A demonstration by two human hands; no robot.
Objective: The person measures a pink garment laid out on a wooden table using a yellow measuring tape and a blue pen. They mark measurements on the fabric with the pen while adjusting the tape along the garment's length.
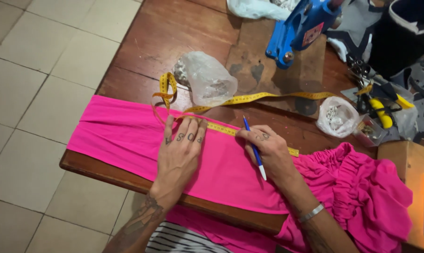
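Hands are being kept on the pink fabric [127,136] on the counter [174,33]: left hand [180,152] flat, pinning the yellow tape measure [221,128], right hand [268,150] gripping a blue pen [254,149]; a slipping tape could misplace any mark.

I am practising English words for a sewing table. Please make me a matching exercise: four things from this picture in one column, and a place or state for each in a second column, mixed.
Things:
1. pink fabric
2. yellow measuring tape
3. blue pen
4. blue press tool

Places or states:
A. held in the right hand
B. stands at the far side of the wooden table
C. spread flat, hanging over the near table edge
D. pressed down on the fabric by the left hand

Pairs: 1-C, 2-D, 3-A, 4-B
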